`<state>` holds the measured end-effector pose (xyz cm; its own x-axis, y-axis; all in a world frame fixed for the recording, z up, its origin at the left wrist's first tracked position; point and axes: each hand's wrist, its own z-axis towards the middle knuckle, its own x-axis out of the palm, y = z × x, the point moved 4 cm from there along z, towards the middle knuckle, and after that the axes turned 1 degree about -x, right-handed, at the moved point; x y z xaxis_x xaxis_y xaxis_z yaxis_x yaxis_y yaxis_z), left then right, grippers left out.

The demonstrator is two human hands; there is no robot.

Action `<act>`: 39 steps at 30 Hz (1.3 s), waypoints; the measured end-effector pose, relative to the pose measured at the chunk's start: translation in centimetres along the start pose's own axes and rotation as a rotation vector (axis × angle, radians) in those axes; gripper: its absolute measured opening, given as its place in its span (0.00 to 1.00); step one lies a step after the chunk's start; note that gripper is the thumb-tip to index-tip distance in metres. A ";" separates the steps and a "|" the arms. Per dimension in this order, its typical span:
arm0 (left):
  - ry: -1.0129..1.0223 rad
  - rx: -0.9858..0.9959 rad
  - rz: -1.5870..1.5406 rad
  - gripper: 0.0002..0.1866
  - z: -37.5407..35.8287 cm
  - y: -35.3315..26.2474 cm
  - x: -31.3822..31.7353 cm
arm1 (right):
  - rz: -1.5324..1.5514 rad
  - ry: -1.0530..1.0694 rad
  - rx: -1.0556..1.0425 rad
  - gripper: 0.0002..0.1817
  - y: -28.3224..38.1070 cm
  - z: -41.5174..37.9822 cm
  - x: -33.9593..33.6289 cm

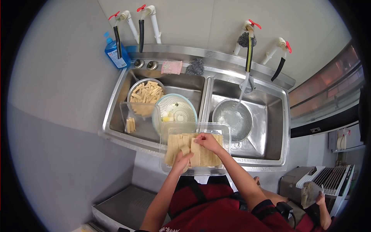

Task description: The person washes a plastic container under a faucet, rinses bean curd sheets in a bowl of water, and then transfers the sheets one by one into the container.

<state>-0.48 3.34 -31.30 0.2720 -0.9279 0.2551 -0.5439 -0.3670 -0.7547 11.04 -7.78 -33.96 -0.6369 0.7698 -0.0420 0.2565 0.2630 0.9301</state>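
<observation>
Clear plastic tray (pixel 227 133): sits at 6 o'clock on the front rim of the sink, nearest the person, and holds pale beige strips laid side by side.
Beige strips (pixel 206 157): fill most of the tray floor, running lengthwise toward the person.
Left hand (pixel 182 159): at the tray's near left part, fingers curled and pinching one strip that bends up off the pile.
Right hand (pixel 208 141): just past the left hand, over the middle of the tray, fingers closed on the far end of a strip.
Red apron (pixel 216 210): at 6 o'clock below the tray, covering the person's front.
Steel sink (pixel 247 164): two basins side by side, beyond the tray toward 12 o'clock.
Blue-rimmed colander (pixel 177 109): in the left basin, just beyond the tray at 11 o'clock, white ribbed inside.
Second clear tray (pixel 127 112): at 9 o'clock of the colander, a few strips lying in it.
Metal bowl of strips (pixel 146 92): farther back in the left basin, piled with cut beige pieces.
Steel bowl (pixel 232 118): in the right basin at 1 o'clock, water running into it from a tap above.
Pink sponge (pixel 171 67): on the sink's back ledge.
Blue bottle (pixel 114 51): at the far left corner, 11 o'clock.
Taps (pixel 148 21): along the wall at 12 o'clock, red handles.
</observation>
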 end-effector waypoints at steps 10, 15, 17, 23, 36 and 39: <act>-0.014 -0.114 0.099 0.16 -3.7 -0.6 -1.3 | -0.230 -0.406 -0.314 0.10 1.9 -1.5 -0.2; 0.179 -0.130 0.024 0.19 -0.8 0.0 3.3 | 0.192 0.144 0.194 0.09 1.1 -3.5 -0.7; 0.214 -0.162 -0.006 0.19 0.1 1.4 4.0 | 0.146 0.068 0.127 0.08 0.6 -3.2 -1.5; 0.178 -0.357 0.199 0.19 -2.9 2.5 1.9 | -0.043 -0.067 -0.031 0.10 -2.5 0.0 -2.6; -0.258 0.087 0.268 0.17 -0.3 2.8 -11.7 | 0.259 -0.300 0.322 0.25 -7.7 -11.0 -6.3; -0.301 0.167 0.082 0.22 -0.7 1.1 -8.6 | 0.283 -0.363 0.296 0.24 -7.3 -10.8 -7.3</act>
<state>-3.99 10.84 -33.89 0.4683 -0.8834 0.0182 -0.4431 -0.2527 -0.8601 5.97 -21.60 -36.46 -0.2349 0.9717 0.0233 0.6086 0.1283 0.7831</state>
